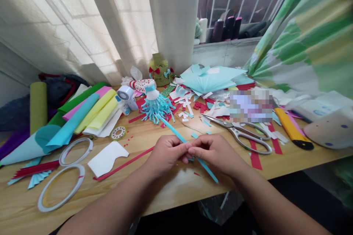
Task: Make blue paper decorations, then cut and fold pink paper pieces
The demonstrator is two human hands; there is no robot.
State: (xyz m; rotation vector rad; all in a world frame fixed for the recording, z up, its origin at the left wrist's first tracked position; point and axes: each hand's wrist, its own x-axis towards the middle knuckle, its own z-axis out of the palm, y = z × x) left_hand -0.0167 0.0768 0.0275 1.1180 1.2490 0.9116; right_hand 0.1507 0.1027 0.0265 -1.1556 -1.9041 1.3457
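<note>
My left hand [165, 152] and right hand [213, 152] are held narrow, fingertips meeting and pinching the light-blue paper strip [205, 167] at its middle. The strip lies diagonally, with its upper end running toward the blue fringed paper tassel [156, 108] and its lower end projecting past my right hand. The hands are held together over the wooden tabletop [27, 205], near its front edge. My left forearm [110, 205] and right forearm [275, 202] converge inward from the bottom of the view. To the left of my hands lie a red paper strip [124, 163] and a white paper cutout [106, 158]; to the right lie steel scissors [237, 132].
</note>
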